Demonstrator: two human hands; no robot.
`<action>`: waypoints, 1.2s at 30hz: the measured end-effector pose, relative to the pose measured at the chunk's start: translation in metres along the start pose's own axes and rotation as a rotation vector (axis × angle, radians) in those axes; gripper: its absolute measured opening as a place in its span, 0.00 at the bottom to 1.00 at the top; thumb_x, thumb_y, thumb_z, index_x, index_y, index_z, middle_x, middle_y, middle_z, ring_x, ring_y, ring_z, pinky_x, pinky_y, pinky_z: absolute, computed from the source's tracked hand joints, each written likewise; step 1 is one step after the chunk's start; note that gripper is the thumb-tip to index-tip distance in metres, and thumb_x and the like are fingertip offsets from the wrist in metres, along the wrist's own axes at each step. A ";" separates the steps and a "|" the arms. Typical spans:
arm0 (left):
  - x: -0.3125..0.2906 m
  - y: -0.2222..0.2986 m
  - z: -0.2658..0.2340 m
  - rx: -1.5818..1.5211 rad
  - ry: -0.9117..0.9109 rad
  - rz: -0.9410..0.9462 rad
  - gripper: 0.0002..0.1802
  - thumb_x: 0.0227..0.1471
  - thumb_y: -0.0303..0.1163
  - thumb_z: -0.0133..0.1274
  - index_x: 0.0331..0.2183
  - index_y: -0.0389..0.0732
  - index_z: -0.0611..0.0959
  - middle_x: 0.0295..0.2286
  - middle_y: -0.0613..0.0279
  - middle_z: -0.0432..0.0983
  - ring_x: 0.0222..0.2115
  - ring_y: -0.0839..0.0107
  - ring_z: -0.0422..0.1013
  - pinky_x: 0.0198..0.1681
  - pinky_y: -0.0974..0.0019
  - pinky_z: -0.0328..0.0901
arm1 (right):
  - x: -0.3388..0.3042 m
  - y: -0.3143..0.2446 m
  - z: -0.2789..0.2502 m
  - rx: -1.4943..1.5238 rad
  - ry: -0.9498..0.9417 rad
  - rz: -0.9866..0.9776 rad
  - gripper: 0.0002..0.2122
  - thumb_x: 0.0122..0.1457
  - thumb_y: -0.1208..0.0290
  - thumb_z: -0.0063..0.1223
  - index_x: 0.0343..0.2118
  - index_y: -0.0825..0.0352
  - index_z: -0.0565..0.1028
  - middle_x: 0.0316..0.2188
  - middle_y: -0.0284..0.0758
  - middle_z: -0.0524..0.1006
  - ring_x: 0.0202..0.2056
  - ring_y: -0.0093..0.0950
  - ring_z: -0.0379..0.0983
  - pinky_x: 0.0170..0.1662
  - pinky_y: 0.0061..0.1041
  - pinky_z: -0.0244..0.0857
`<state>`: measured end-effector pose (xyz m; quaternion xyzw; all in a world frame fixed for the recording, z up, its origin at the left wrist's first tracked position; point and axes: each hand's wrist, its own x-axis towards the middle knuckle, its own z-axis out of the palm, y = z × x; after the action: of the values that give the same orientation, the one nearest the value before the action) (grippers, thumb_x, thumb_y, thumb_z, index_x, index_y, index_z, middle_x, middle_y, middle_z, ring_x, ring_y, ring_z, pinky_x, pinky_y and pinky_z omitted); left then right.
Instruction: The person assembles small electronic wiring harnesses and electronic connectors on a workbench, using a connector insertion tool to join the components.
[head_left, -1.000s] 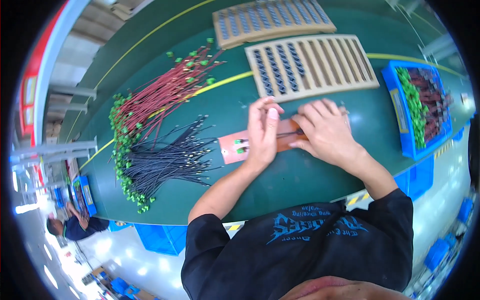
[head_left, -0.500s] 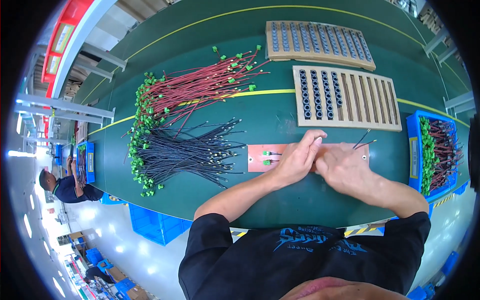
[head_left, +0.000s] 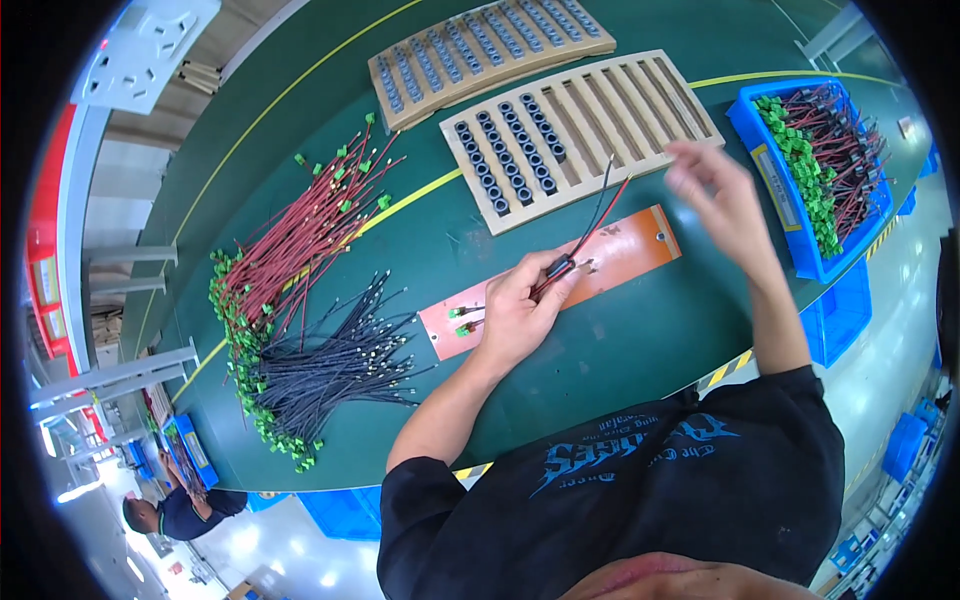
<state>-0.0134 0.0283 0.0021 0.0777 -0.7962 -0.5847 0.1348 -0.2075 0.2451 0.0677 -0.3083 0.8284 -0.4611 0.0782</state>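
lifted clear of the strip since the earlier frame, the right hand (head_left: 715, 195) now hangs beyond its right end, near the right corner of the near wooden tray (head_left: 695, 105); its fingers are loosely parted, slightly blurred, and nothing shows in them. the left hand (head_left: 520, 305) is closed on a red-and-black wire pair (head_left: 588, 234), thumb and forefinger pinching just beside a black sleeve (head_left: 560, 266), over the middle of the orange strip (head_left: 640, 245). the free wire ends point far and right, slightly apart, toward the tray. two green connectors (head_left: 460, 329) sit at the strip's left end; their leads run toward the left hand, which hides whether they join the pair.

the pair looks very light and springy, likely to hold a gentle curve yet bend easily; the sleeve seems hard and smooth, perhaps prone to slide along the wires. the fine bare tips look the most delicate part. a fingertip pinch on the sleeve, or on both wires close beside it, seems the surest hold.

left on the bench (head_left: 560, 400) lie loose red wires (head_left: 300, 240) and, nearer, black wires (head_left: 330, 365); a blue bin (head_left: 803, 262) stands right.
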 end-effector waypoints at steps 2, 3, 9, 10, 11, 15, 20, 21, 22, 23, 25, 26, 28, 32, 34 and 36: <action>-0.002 0.002 0.001 0.048 0.023 0.065 0.12 0.54 0.26 0.65 0.41 0.34 0.84 0.25 0.71 0.75 0.21 0.86 0.63 0.23 0.77 0.59 | -0.019 -0.012 0.027 0.538 -0.198 0.196 0.21 0.61 0.75 0.61 0.58 0.68 0.72 0.38 0.29 0.76 0.34 0.15 0.75 0.38 0.18 0.70; -0.001 0.000 0.004 0.042 -0.002 0.077 0.12 0.54 0.26 0.65 0.41 0.34 0.84 0.25 0.71 0.75 0.21 0.86 0.63 0.23 0.77 0.59 | -0.026 -0.016 0.038 0.622 -0.228 0.177 0.22 0.61 0.75 0.61 0.58 0.70 0.71 0.39 0.31 0.76 0.33 0.15 0.75 0.39 0.18 0.71; -0.006 0.006 0.001 0.050 -0.009 0.161 0.13 0.55 0.26 0.64 0.43 0.33 0.83 0.23 0.72 0.72 0.21 0.84 0.63 0.23 0.76 0.59 | -0.032 -0.023 0.078 1.070 -0.139 0.286 0.09 0.68 0.72 0.52 0.44 0.73 0.77 0.36 0.38 0.80 0.32 0.22 0.76 0.37 0.22 0.71; -0.007 0.001 0.000 -0.012 -0.009 0.093 0.13 0.57 0.27 0.63 0.43 0.33 0.82 0.22 0.72 0.71 0.21 0.85 0.62 0.24 0.76 0.59 | -0.033 -0.023 0.083 1.207 -0.118 0.312 0.09 0.69 0.71 0.51 0.42 0.73 0.78 0.36 0.39 0.80 0.32 0.22 0.76 0.36 0.23 0.71; -0.008 -0.002 -0.001 -0.074 -0.009 0.024 0.13 0.58 0.27 0.62 0.43 0.33 0.82 0.22 0.72 0.71 0.21 0.85 0.62 0.24 0.77 0.58 | -0.032 -0.021 0.085 1.206 -0.105 0.307 0.09 0.69 0.71 0.51 0.42 0.73 0.78 0.36 0.39 0.80 0.32 0.22 0.76 0.36 0.23 0.71; -0.008 -0.002 -0.002 -0.039 -0.012 0.003 0.12 0.59 0.28 0.61 0.43 0.33 0.82 0.22 0.73 0.71 0.22 0.86 0.61 0.24 0.78 0.57 | -0.028 -0.022 0.090 1.163 -0.025 0.268 0.12 0.71 0.69 0.49 0.46 0.74 0.77 0.37 0.39 0.80 0.32 0.21 0.75 0.38 0.21 0.70; -0.008 -0.004 -0.003 0.019 -0.010 0.049 0.13 0.58 0.27 0.63 0.43 0.32 0.82 0.23 0.73 0.73 0.22 0.86 0.62 0.24 0.78 0.57 | -0.028 -0.022 0.089 1.156 -0.027 0.260 0.14 0.71 0.68 0.49 0.49 0.75 0.76 0.36 0.38 0.80 0.31 0.20 0.73 0.39 0.20 0.69; -0.007 -0.001 -0.003 0.025 -0.003 0.056 0.13 0.57 0.27 0.63 0.42 0.32 0.82 0.23 0.73 0.73 0.22 0.87 0.62 0.24 0.78 0.57 | -0.027 -0.021 0.089 1.168 -0.038 0.265 0.14 0.71 0.67 0.48 0.49 0.75 0.76 0.36 0.38 0.80 0.31 0.20 0.72 0.38 0.20 0.69; -0.008 0.003 -0.003 0.026 -0.005 0.061 0.13 0.57 0.27 0.63 0.42 0.32 0.82 0.23 0.73 0.73 0.22 0.87 0.62 0.24 0.78 0.57 | -0.027 -0.020 0.089 1.179 -0.050 0.270 0.15 0.72 0.67 0.47 0.50 0.75 0.76 0.36 0.38 0.80 0.30 0.20 0.71 0.38 0.20 0.69; -0.010 0.010 -0.005 -0.029 -0.013 -0.012 0.13 0.57 0.26 0.64 0.42 0.32 0.82 0.24 0.72 0.74 0.23 0.87 0.64 0.26 0.79 0.60 | -0.028 -0.021 0.087 1.179 -0.045 0.265 0.15 0.72 0.67 0.47 0.50 0.75 0.76 0.36 0.38 0.80 0.30 0.20 0.71 0.38 0.20 0.69; -0.013 0.027 -0.006 -0.081 -0.024 -0.078 0.13 0.57 0.26 0.64 0.42 0.32 0.82 0.25 0.71 0.76 0.24 0.87 0.66 0.27 0.80 0.62 | -0.029 -0.022 0.083 1.188 -0.106 0.227 0.15 0.72 0.66 0.46 0.50 0.74 0.76 0.36 0.38 0.80 0.31 0.21 0.71 0.38 0.21 0.68; -0.014 0.035 -0.009 -0.061 -0.017 -0.072 0.13 0.55 0.24 0.64 0.43 0.32 0.82 0.27 0.68 0.77 0.26 0.85 0.69 0.29 0.79 0.66 | -0.030 -0.023 0.082 1.189 -0.101 0.222 0.15 0.72 0.66 0.46 0.50 0.74 0.76 0.36 0.38 0.80 0.31 0.21 0.71 0.38 0.21 0.68; -0.018 0.045 -0.022 0.011 -0.054 -0.073 0.16 0.55 0.26 0.64 0.45 0.31 0.82 0.34 0.60 0.81 0.31 0.78 0.76 0.33 0.75 0.72 | -0.032 -0.026 0.082 1.247 -0.156 0.163 0.15 0.72 0.66 0.45 0.49 0.73 0.76 0.35 0.38 0.80 0.31 0.22 0.71 0.37 0.21 0.68; -0.007 0.079 -0.038 0.268 -0.181 0.092 0.19 0.59 0.32 0.60 0.49 0.33 0.81 0.39 0.48 0.82 0.33 0.60 0.81 0.37 0.61 0.75 | -0.037 -0.035 0.079 1.247 -0.159 0.144 0.15 0.72 0.64 0.45 0.47 0.72 0.77 0.33 0.38 0.80 0.30 0.22 0.71 0.37 0.22 0.67; -0.008 0.094 -0.038 0.358 -0.222 0.047 0.20 0.59 0.32 0.59 0.51 0.35 0.79 0.39 0.46 0.82 0.33 0.56 0.81 0.36 0.57 0.75 | -0.038 -0.044 0.077 1.269 -0.135 0.208 0.15 0.72 0.62 0.45 0.43 0.72 0.77 0.31 0.37 0.79 0.28 0.22 0.70 0.35 0.22 0.67; -0.014 0.097 -0.033 0.445 -0.263 0.002 0.20 0.60 0.32 0.59 0.52 0.37 0.78 0.38 0.45 0.82 0.33 0.52 0.82 0.35 0.54 0.75 | -0.040 -0.042 0.077 1.230 -0.133 0.180 0.15 0.73 0.62 0.45 0.41 0.71 0.77 0.30 0.37 0.79 0.28 0.22 0.71 0.35 0.22 0.68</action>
<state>0.0131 0.0316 0.1020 0.0278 -0.9160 -0.4000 0.0104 -0.1255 0.1971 0.0530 -0.1639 0.4275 -0.8251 0.3311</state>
